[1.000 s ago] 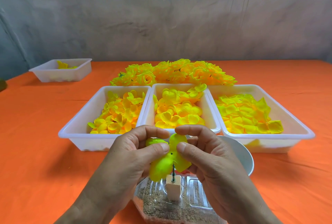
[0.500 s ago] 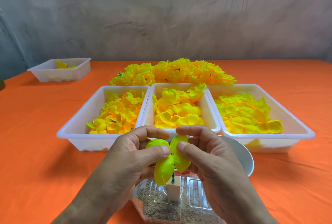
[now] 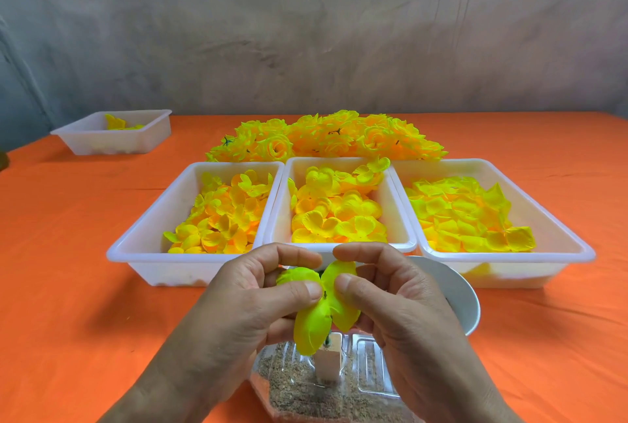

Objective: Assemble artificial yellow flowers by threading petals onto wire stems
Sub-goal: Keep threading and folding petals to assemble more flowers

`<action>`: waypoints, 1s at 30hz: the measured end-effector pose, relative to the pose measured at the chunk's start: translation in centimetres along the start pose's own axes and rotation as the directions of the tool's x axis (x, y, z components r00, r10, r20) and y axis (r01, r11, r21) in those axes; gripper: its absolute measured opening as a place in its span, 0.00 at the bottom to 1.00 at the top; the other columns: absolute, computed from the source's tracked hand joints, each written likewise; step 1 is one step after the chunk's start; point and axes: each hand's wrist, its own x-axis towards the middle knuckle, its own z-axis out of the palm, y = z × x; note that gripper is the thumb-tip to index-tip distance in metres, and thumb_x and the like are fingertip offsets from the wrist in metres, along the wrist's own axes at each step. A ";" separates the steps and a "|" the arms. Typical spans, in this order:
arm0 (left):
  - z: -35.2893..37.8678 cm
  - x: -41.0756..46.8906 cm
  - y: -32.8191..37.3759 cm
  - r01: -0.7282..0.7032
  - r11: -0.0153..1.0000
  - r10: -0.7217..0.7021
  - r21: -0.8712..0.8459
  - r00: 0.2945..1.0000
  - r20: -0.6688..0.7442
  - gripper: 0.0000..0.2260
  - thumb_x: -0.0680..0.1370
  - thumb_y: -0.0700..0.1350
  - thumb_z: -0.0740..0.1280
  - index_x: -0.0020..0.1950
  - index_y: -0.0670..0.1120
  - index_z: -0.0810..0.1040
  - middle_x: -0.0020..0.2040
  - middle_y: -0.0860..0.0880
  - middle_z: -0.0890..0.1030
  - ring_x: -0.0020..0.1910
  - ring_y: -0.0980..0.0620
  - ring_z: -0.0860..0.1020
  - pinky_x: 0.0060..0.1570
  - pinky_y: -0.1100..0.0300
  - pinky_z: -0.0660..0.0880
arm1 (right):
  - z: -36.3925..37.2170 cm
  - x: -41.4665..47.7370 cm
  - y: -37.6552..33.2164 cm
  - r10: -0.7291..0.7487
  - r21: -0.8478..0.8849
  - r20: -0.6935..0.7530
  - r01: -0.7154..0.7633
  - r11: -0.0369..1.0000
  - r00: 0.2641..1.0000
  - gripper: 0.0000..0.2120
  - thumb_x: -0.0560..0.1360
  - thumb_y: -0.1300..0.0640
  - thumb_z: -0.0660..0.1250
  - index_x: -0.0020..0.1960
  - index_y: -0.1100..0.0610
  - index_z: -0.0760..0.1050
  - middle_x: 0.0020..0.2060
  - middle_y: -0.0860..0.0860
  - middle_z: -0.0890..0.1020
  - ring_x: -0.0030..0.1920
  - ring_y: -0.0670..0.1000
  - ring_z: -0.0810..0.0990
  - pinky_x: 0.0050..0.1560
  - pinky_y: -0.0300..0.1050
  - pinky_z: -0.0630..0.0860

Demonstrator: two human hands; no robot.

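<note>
clear tub: nearest, bottom centre, brown granules in its left part
wood block: upright in the granules, directly under the hands
wire stem: short green bit showing between block top and petal; a dark tip pokes through the petal's centre hole
petal layer: yellow-green, multi-lobed, sits on the stem just above the block, between both hands; one lobe hangs down toward the block, the others fan up behind the thumbs
left hand: fingers curled, thumb and forefinger pinch the petal's left side; thumb tip right beside the centre hole
right hand: same on the right side, thumb in front, forefinger arched over the top lobe; forefinger tips of both hands nearly touching
white bowl: just right of and behind the right hand, mostly hidden; contents can't tell
left tray: white, small orange-yellow petals
middle tray: touching the left tray, rounder yellow petals
right tray: touching the middle tray, flatter lemon petals
finished flowers: heap right behind the three trays
small tray: far left, well apart, few yellow pieces inside
tablecloth: orange, under everything
wall: grey, far edge
</note>
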 end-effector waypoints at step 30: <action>-1.8 0.1 -3.5 0.163 0.949 -0.144 0.268 0.985 -0.089 0.14 0.70 0.39 0.77 0.52 0.50 0.82 0.44 0.47 0.81 0.37 0.52 0.83 0.41 0.53 0.82 | -2.5 -0.9 2.4 0.015 -0.709 -0.067 -0.058 0.703 0.998 0.06 0.73 0.49 0.68 0.48 0.40 0.77 0.31 0.45 0.79 0.31 0.44 0.76 0.40 0.47 0.78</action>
